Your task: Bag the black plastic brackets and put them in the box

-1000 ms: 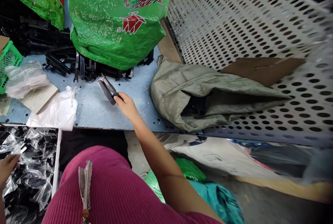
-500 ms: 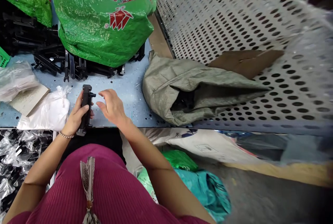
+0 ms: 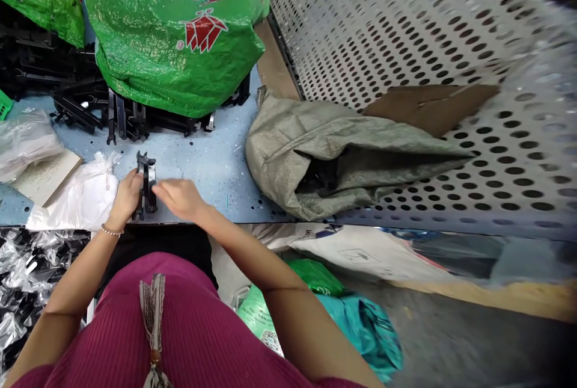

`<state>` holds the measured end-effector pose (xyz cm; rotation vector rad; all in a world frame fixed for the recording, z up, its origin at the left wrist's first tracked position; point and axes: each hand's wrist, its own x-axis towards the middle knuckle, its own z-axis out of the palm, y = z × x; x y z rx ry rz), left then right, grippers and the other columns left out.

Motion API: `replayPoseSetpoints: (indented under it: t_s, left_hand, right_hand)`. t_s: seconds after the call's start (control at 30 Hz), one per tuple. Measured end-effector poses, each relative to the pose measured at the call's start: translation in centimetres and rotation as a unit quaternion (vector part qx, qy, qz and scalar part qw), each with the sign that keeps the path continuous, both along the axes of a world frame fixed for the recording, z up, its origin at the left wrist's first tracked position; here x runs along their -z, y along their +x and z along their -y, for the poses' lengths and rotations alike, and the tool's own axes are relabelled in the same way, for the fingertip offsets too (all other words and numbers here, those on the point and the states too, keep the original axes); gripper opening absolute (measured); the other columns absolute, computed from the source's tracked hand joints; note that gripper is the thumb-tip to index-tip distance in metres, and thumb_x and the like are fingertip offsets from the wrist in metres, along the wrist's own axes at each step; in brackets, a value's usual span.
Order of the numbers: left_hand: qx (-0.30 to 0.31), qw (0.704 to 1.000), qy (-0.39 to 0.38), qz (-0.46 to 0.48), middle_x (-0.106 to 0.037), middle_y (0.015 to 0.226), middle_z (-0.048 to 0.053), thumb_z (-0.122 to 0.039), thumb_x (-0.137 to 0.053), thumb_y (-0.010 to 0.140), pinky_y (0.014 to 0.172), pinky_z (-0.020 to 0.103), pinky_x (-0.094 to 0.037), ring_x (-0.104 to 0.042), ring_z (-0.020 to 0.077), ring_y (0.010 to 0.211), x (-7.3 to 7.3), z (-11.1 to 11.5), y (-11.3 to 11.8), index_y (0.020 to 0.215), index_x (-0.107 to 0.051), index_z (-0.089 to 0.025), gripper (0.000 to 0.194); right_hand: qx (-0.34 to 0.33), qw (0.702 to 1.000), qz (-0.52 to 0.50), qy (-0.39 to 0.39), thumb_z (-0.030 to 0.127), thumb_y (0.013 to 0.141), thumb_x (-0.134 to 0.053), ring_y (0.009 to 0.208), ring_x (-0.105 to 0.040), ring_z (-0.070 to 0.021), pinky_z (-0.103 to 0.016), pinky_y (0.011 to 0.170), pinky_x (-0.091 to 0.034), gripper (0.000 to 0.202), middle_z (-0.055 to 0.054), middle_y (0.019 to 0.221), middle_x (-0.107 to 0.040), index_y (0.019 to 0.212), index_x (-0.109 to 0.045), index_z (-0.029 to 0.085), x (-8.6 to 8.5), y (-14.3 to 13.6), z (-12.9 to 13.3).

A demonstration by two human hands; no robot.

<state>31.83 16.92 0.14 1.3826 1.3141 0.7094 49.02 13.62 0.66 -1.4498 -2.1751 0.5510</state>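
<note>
My left hand [image 3: 128,197] is closed around a long black plastic bracket-like part [image 3: 145,186], held upright near the front edge of the table. The part now shows a slotted face with a forked upper end. My right hand [image 3: 181,198] is at its right side, fingers stretched toward it and slightly blurred. Its fingertips meet the part's edge or lie just beside it; I cannot tell which. Beyond, many similar black plastic parts [image 3: 76,112] lie heaped on the blue table [image 3: 205,165].
A large green plastic bag [image 3: 148,45] rests over the heap. A grey woven sack [image 3: 288,153] lies on the right against a perforated panel [image 3: 387,33]. White plastic bags [image 3: 81,192] and a flat board [image 3: 47,177] are at the left. Wrapped black pieces [image 3: 27,292] sit below.
The black part has turned in my left hand, showing its forked, slotted side. My right hand has moved left and down, up to the part, with its fingers straighter.
</note>
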Motion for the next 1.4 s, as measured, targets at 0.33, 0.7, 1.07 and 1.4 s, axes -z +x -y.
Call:
replayPoseSetpoints:
  t_s: [0.33,0.7,1.07,1.4]
  left_hand:
    - [0.069,0.958,0.187,-0.208,-0.068,0.119,0.015,-0.034,-0.051,0.101,0.103,0.043,-0.052,-0.065,0.0284,0.115,2.9,1.6,1.7,0.124,-0.070,-0.016,0.035]
    - [0.052,0.954,-0.057,0.291,-0.070,0.096,0.005,-0.059,-0.064,0.091,0.072,0.030,-0.056,-0.067,0.0172,0.079,-0.7,-0.1,2.7,0.124,-0.060,-0.019,0.052]
    - [-0.052,0.961,-0.098,0.252,-0.061,0.073,-0.002,-0.059,-0.075,0.081,0.046,0.023,-0.041,-0.054,0.0102,0.051,-2.4,0.6,1.9,0.095,-0.060,-0.021,0.043]
    - [-0.108,0.979,-0.053,0.163,-0.069,0.094,0.003,-0.054,-0.073,0.082,0.068,0.029,-0.055,-0.068,0.0162,0.074,-1.5,0.7,0.2,0.111,-0.051,-0.022,0.049]
  right_hand:
    - [0.187,0.959,0.211,0.024,0.014,0.102,-0.042,0.123,-0.050,-0.0370,-0.051,0.102,-0.038,0.035,-0.026,0.133,-0.059,0.127,-0.065,0.005,-0.1,3.2,-15.5]
    - [0.109,0.960,-0.258,-0.012,0.046,0.103,-0.047,0.098,-0.064,-0.0220,-0.038,0.090,-0.050,0.031,-0.007,0.103,-0.068,0.106,-0.068,0.023,-2.4,1.7,-2.2]
    - [0.031,0.905,-0.368,-0.211,0.074,0.101,-0.026,0.051,-0.037,-0.0129,-0.027,0.052,-0.034,0.059,0.005,0.058,-0.041,0.076,-0.046,0.024,-3.0,0.7,-2.8]
    - [-0.041,0.998,-0.043,0.001,0.045,0.109,-0.037,0.084,-0.060,-0.0196,-0.031,0.076,-0.043,0.041,-0.007,0.090,-0.068,0.091,-0.063,0.021,0.2,1.0,0.6]
